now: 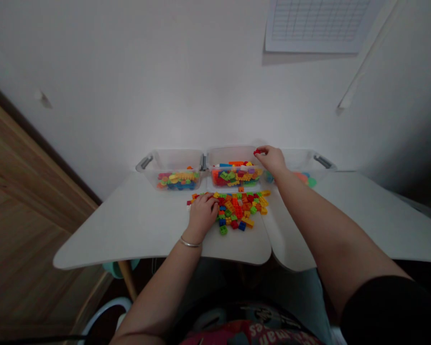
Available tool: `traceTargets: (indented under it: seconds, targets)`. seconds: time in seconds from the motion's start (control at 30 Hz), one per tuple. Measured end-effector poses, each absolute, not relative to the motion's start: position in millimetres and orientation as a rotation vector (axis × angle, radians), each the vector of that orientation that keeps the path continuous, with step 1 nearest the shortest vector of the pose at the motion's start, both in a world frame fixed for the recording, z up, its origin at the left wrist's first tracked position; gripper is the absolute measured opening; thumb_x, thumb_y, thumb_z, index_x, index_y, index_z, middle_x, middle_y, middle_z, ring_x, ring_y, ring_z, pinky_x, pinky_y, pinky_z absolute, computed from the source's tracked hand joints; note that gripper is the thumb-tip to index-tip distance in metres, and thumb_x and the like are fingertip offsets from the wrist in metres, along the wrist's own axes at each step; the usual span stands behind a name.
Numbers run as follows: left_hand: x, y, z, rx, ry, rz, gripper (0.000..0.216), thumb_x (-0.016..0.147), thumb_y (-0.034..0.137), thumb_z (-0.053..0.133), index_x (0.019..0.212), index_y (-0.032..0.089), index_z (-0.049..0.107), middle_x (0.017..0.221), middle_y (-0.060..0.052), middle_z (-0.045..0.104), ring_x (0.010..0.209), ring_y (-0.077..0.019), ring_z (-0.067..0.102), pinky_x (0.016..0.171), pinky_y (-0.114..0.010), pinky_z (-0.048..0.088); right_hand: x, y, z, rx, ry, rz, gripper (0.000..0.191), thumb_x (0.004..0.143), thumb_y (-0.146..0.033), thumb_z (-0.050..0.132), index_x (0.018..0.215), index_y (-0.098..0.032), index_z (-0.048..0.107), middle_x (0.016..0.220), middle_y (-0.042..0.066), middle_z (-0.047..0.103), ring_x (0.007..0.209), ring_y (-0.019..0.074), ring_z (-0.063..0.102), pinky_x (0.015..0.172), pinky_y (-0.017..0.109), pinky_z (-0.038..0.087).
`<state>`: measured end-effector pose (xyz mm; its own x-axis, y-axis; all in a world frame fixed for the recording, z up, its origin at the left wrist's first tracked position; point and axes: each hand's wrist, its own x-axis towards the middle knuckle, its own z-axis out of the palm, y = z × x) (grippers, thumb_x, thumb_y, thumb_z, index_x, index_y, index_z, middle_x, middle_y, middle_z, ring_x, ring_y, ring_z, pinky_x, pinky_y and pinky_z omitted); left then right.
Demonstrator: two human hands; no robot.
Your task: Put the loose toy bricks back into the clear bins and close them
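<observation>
A heap of colourful toy building bricks (235, 206) lies on the white table in front of me. My left hand (204, 211), with a bracelet at the wrist, rests on the left side of this heap. Its fingers are bent and apart, touching bricks, and the fingertips are partly hidden. My right hand (272, 158) is raised over the right end of the middle clear bin (233, 154). Pinched between its thumb and fingers is a small red toy brick (257, 152). Mixed bricks and pieces fill the lower part of that bin.
To the left stands another clear bin (175, 158) holding coloured pieces. A third bin (305, 155), partly behind my right forearm, has round-looking pieces. The bins stand against the white wall. Two white tabletops (129, 230) meet at a seam, and a wooden panel (28, 191) is at the far left.
</observation>
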<state>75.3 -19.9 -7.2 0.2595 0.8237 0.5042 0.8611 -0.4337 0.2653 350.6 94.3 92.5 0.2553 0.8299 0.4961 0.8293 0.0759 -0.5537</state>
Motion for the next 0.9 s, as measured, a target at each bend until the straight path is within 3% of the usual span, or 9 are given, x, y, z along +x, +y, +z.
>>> traceTargets:
  seconds: [0.3, 0.6, 0.73, 0.9]
  targets:
    - [73, -20, -9, -2.436, -1.610, -0.908, 0.024, 0.090, 0.022, 0.050, 0.093, 0.021, 0.074, 0.117, -0.007, 0.069, 0.109, -0.0262, 0.061, 0.100, -0.043, 0.048, 349, 95, 90, -1.798, -1.559, 0.100, 0.035, 0.083, -0.028, 0.061, 0.114, -0.015, 0.071, 0.112, 0.012, 0.072, 0.103, 0.0227, 0.067, 0.095, 0.036, 0.048]
    - [73, -20, -8, -2.457, -1.616, -0.883, 0.025, 0.091, 0.023, 0.050, 0.095, 0.020, 0.075, 0.117, -0.007, 0.069, 0.109, -0.0259, 0.060, 0.100, -0.043, 0.047, 362, 66, 97, -1.385, -1.364, 0.097, 0.027, 0.078, -0.028, 0.058, 0.100, -0.017, 0.071, 0.100, 0.009, 0.073, 0.090, 0.0213, 0.065, 0.086, 0.039, 0.050]
    - [74, -20, -6, -2.474, -1.610, -0.876, 0.025, 0.091, 0.022, 0.049, 0.095, 0.019, 0.074, 0.117, -0.008, 0.069, 0.110, -0.0251, 0.060, 0.102, -0.043, 0.046, 359, 31, 66, -1.171, -1.201, 0.054, 0.025, 0.082, -0.031, 0.051, 0.098, -0.019, 0.067, 0.095, 0.006, 0.071, 0.081, 0.0179, 0.063, 0.076, 0.034, 0.051]
    - [75, -22, -5, -2.481, -1.605, -0.853, 0.026, 0.091, 0.021, 0.049, 0.096, 0.018, 0.074, 0.118, -0.009, 0.069, 0.110, -0.0248, 0.060, 0.102, -0.043, 0.046, 355, -1, 0, -1.264, -1.238, 0.087, 0.025, 0.083, -0.030, 0.047, 0.092, -0.019, 0.067, 0.092, 0.008, 0.069, 0.079, 0.0197, 0.062, 0.074, 0.036, 0.051]
